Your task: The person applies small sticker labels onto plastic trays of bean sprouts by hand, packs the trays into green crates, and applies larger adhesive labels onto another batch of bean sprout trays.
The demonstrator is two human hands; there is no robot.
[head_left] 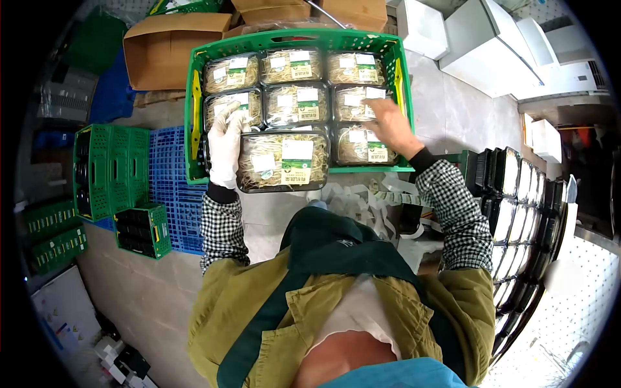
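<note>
My left hand (226, 147), in a white glove, is closed on the left edge of a black tray pack (268, 180) of pale, thin strands that look like sprouts. This pack has a clear top with a white and green label, and it is held above the near edge of a green crate (297, 35). Rows of similar packs (291, 103) lie inside the crate. My bare right hand (393, 129) is over the right column, its fingers apart at the label of a middle-row pack (349, 112). Another pack (352, 152) sits just below that hand.
Stacked black trays (511, 220) stand at my right. Green crates (110, 165) and a blue pallet (171, 194) are on the left. Cardboard boxes (158, 55) sit behind the crate, and crumpled white strips (356, 200) hang between it and my body.
</note>
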